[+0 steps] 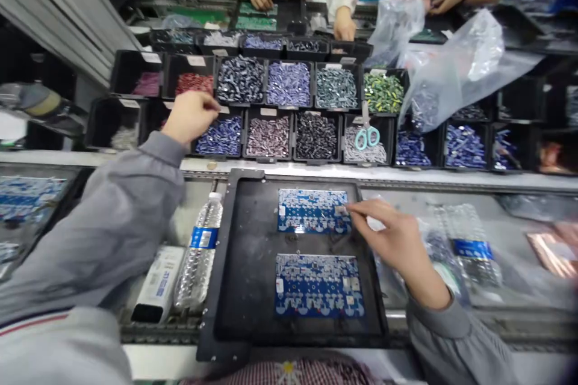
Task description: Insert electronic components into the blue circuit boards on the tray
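My left hand (pixel 190 117) is over the front row of bins, its fingertips pinched at the boundary between the red component bin (pixel 194 83) and the blue component bin (pixel 220 135). Whatever those fingers may hold is too small to name. At the right edge of the upper blue circuit board (pixel 311 212), my right hand (pixel 397 243) has thumb and finger closed together; any part between them is hidden. The lower blue circuit board (pixel 318 286) lies below it on the same black tray (pixel 248 264). Both boards carry small white parts.
Two rows of bins hold loose components; light-blue scissors (pixel 366 137) rest in one. A plastic bottle (pixel 198 252) and white box (pixel 160 283) lie left of the tray. Another bottle (pixel 472 246) lies right. Clear plastic bags (pixel 469 78) drape over bins. Two co-workers sit opposite.
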Available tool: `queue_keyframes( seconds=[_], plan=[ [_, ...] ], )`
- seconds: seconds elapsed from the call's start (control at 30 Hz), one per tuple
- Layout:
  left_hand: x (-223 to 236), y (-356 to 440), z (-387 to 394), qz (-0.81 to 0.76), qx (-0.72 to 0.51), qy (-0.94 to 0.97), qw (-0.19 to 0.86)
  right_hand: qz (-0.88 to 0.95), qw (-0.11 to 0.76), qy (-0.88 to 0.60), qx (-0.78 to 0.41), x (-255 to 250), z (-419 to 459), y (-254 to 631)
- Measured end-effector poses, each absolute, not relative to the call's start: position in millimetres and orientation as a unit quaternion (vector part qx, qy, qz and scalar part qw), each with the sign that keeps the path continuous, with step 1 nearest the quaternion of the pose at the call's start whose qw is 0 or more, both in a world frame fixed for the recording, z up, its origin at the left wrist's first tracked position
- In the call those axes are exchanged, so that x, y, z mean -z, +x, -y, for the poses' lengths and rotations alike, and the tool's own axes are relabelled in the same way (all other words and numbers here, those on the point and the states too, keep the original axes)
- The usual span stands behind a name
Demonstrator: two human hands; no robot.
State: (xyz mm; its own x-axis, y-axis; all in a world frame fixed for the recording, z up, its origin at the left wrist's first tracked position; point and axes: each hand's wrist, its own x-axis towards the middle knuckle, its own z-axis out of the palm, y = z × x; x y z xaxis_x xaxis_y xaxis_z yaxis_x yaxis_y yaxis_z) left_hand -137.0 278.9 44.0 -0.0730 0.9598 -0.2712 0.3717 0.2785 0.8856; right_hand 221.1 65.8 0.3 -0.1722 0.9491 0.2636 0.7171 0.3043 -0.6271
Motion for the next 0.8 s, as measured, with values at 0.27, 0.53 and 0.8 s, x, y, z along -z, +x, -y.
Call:
queue_keyframes(
  seconds=[0.27,0.53,0.8],
  plan=[
    [-14.1,-114.6,-262.2,-0.709,-0.128,0.685,0.113,0.744,0.292,-0.584,-0.144,12.2,-101.4,241.4],
    [-22.6,-117.6,-273.4,-0.699,-0.234,0.661,0.138,0.778,0.234,-0.567,-0.136,18.9,-117.4,233.3],
    [-55.8,-102.2,-254.6,-0.559,-0.479,0.328,0.592,0.791,0.219,-0.555,-0.133,21.2,-116.9,235.4]
  ],
)
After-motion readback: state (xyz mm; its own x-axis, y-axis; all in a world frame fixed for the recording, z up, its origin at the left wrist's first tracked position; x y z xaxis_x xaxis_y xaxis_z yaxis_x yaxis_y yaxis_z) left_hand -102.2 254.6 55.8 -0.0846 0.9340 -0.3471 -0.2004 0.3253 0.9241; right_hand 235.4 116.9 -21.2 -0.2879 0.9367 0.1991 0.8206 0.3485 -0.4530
